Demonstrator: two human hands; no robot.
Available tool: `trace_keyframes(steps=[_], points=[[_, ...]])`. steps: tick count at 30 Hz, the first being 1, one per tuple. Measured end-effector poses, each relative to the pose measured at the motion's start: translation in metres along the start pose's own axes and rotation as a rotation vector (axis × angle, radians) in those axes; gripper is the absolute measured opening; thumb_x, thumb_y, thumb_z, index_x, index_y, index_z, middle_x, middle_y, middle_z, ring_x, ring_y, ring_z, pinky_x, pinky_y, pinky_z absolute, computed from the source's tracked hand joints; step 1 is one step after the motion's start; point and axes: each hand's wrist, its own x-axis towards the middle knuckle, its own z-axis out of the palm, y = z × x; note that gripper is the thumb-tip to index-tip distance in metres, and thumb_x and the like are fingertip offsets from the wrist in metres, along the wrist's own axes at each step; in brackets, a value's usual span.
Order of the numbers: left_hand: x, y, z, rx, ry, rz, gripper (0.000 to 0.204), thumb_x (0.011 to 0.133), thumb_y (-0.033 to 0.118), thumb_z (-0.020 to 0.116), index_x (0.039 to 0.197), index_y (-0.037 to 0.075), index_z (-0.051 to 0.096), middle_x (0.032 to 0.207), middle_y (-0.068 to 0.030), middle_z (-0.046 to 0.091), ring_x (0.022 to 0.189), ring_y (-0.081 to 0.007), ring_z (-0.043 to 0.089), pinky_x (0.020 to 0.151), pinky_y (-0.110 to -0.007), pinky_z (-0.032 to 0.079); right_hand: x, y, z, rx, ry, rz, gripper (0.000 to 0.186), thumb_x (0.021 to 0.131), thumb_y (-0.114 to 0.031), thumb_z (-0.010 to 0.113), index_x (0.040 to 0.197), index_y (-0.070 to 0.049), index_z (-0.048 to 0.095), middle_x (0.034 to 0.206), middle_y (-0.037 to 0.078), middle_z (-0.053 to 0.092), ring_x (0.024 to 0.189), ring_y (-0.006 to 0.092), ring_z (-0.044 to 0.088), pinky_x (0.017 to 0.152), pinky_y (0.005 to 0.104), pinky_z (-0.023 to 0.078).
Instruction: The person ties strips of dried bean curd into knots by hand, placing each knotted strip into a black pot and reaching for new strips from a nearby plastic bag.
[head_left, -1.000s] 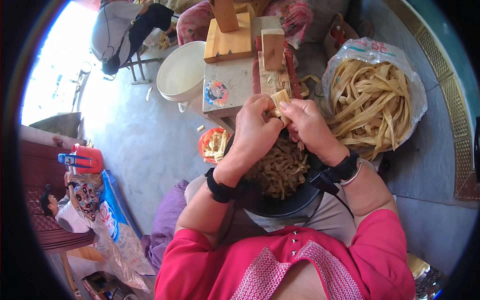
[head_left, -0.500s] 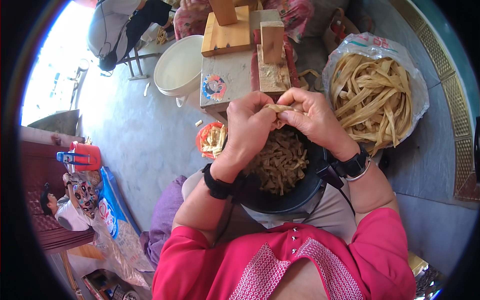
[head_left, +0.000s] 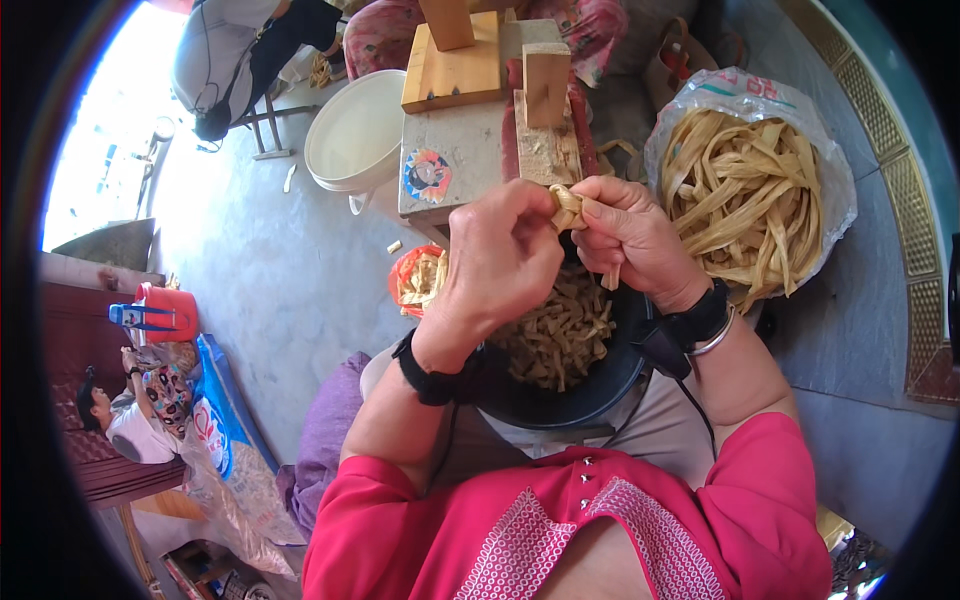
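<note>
A tan, flat, dried strip (head_left: 567,208) is bent into a knot-like loop between my two hands, above a dark tub. My left hand (head_left: 500,245) is closed at the loop's left side, its fingertips partly hidden. On the other side my right hand (head_left: 632,238) pinches it with thumb and forefinger. A short tail of the strip hangs below my right fingers. Inside the black tub (head_left: 545,410), held between my knees, lie many short tan-brown pieces (head_left: 560,345) that look like knotted strips. Long loose strips (head_left: 750,200) fill a clear plastic bag (head_left: 845,190) at the right.
Ahead stands a small table (head_left: 425,135) with wooden blocks (head_left: 545,90) on it. A white bucket (head_left: 352,135) is beside it. A small red bag (head_left: 405,275) of pale pieces lies left of the tub. Other people sit at the far side and the left.
The strip has gone from a flatter twist to a rounded loop with a hanging tail. My right hand has turned and dropped slightly; my left hand has shifted a little.
</note>
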Motion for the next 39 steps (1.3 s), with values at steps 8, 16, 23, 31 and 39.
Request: trace_keyframes(steps=[8,16,23,31,39], points=[[0.005,-0.01,-0.013,-0.408,-0.443,-0.511,0.014,0.081,0.013,0.062,0.079,0.0,0.059,0.058,-0.0029,0.053,0.044,-0.0101,0.046,0.04,-0.023,0.034,0.0,-0.006,0.005,-0.539,-0.044,-0.061,0.017,0.092,-0.022,0.052,0.092,-0.006,0.058,0.057,-0.006,0.044,0.046,0.0017,0.036,0.041,0.0183,0.028],[0.001,-0.002,-0.03,-1.452,-0.473,-0.777,0.026,0.084,0.014,0.051,0.061,0.009,0.041,0.05,0.003,0.034,0.04,-0.0051,0.031,0.034,-0.02,0.022,-0.013,-0.027,0.001,-0.811,-0.165,-0.37,0.013,0.084,-0.012,0.062,0.085,0.0,0.063,0.061,-0.004,0.052,0.053,0.0031,0.044,0.048,0.0186,0.034],[-0.008,-0.006,-0.022,-1.627,-0.565,-0.665,0.029,0.083,0.016,0.052,0.058,0.009,0.041,0.046,0.0019,0.033,0.036,-0.0073,0.029,0.034,-0.023,0.021,-0.021,-0.038,-0.011,-0.793,-0.147,-0.369,0.008,0.08,-0.004,0.064,0.081,0.003,0.064,0.068,0.002,0.059,0.063,0.0059,0.051,0.057,0.0204,0.04],[0.004,-0.009,-0.034,-0.036,-0.299,-0.088,0.032,0.081,0.034,0.058,0.084,0.002,0.059,0.071,-0.0109,0.058,0.065,-0.0229,0.057,0.059,-0.033,0.044,-0.01,-0.029,-0.018,-0.965,-0.042,-0.293,0.009,0.081,-0.006,0.062,0.078,0.003,0.063,0.065,0.001,0.058,0.061,0.0047,0.047,0.055,0.0206,0.039],[0.001,0.002,-0.016,0.237,-0.557,0.084,0.02,0.08,0.021,0.058,0.089,0.003,0.055,0.08,-0.0171,0.059,0.079,-0.0365,0.056,0.067,-0.042,0.045,-0.003,-0.019,-0.009,-1.139,-0.189,-0.308,0.012,0.08,-0.01,0.063,0.077,0.002,0.061,0.059,0.009,0.053,0.053,0.0116,0.045,0.053,0.0275,0.04]])
